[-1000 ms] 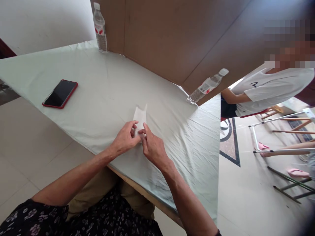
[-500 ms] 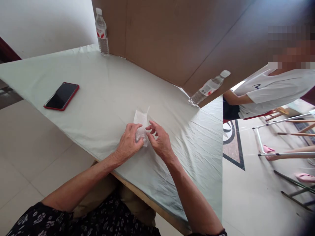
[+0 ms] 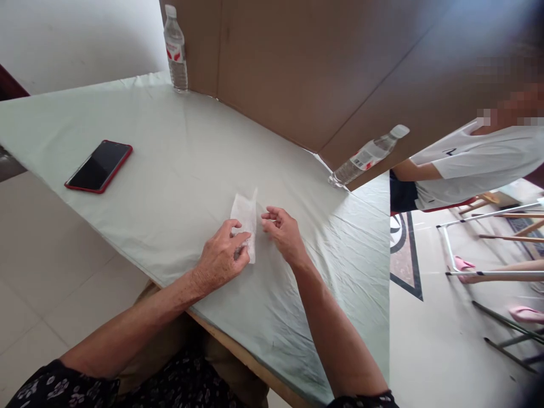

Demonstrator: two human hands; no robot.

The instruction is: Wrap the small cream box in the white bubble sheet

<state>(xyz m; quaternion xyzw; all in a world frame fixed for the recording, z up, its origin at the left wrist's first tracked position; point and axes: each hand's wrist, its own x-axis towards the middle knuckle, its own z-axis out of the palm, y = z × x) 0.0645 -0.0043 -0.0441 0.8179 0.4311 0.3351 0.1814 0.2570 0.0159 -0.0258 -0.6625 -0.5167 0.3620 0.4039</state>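
Note:
A small, thin, whitish see-through piece point(image 3: 244, 211), like a tissue or a flat pouch, lies on the pale green tablecloth, one thin corner sticking up at its far end. Over its near left part rests my left hand point(image 3: 223, 252), thumb and fingers curved and apart; whether the fingertips touch it I cannot tell. To the right of the piece, a short gap away, my right hand point(image 3: 284, 231) hovers with loosely bent fingers and nothing visible in them.
A red-cased phone point(image 3: 100, 166) lies on the left of the table point(image 3: 170, 158). Two water bottles point(image 3: 176, 54) stand against a large brown cardboard panel point(image 3: 272, 68) at the back. On the right, a person in a white shirt point(image 3: 480, 158) sits near metal-framed furniture point(image 3: 444, 243).
My right hand has drawn a little to the right, away from the whitish piece. My left hand stays over its near part, with the fingers slightly shifted. The view has moved slightly.

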